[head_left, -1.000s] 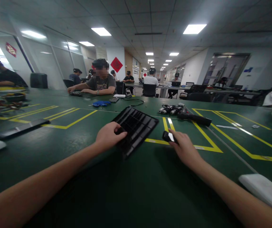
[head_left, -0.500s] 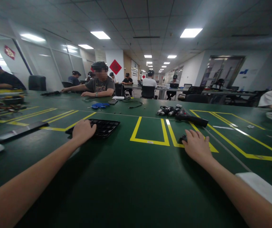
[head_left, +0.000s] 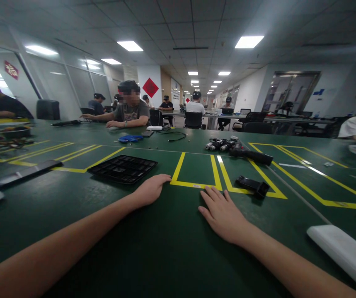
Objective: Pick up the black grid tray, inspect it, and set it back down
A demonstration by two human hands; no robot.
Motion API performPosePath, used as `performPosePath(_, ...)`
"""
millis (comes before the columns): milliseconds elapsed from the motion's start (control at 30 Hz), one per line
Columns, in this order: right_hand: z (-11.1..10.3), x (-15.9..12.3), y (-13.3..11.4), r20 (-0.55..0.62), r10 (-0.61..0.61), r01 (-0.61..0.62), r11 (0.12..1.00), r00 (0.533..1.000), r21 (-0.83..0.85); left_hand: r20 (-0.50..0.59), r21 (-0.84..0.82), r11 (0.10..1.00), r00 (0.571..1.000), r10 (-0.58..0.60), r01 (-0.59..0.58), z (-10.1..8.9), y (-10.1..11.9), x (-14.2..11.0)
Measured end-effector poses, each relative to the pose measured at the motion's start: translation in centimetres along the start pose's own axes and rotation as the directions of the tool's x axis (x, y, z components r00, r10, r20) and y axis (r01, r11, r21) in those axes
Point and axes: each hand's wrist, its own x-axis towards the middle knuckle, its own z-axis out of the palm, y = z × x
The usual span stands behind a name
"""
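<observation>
My left hand [head_left: 151, 189] rests low over the green table [head_left: 165, 248], fingers stretched to the right and nothing held. Just behind and left of it lies a flat black ribbed plastic panel [head_left: 123, 169], not touched. My right hand [head_left: 223, 213] is open with its fingers spread, close to the front yellow tape line [head_left: 196, 186]. A small black plastic bracket-like part [head_left: 252, 186] lies on the tape to the right of that hand, apart from it. Whether my palms touch the table, I cannot tell.
Black cylindrical parts with metal ends [head_left: 223, 144] and a black tube [head_left: 252, 156] lie beyond my right hand. A long black bar [head_left: 25, 173] is at left, a white block [head_left: 342, 252] at right, a blue item [head_left: 130, 138] farther back. A person [head_left: 131, 109] sits opposite.
My left hand has left the black panel and moved right. My right hand has let go of the small black part and come left toward the middle.
</observation>
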Motion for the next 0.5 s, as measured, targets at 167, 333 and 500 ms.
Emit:
performPosePath(167, 0.2, 0.3, 0.3, -0.015, -0.012, 0.012, 1.000, 1.000, -0.001, -0.142, 0.062, 0.995, 0.987, 0.080, -0.071, -1.0, 3.6, -2.0)
performPosePath(333, 0.6, 0.2, 0.0, -0.050, -0.022, 0.021, 0.999, 0.999, -0.032, 0.199, -0.087, 0.970, 0.950, 0.239, -0.226, -1.7, 8.2, -4.3)
performPosePath(500, -0.7, 0.5, 1.1, -0.136, -0.068, 0.055, 0.994, 0.988, -0.092, 0.233, -0.135, 0.972, 0.947, 0.222, -0.195, -1.9, 8.4, -4.5)
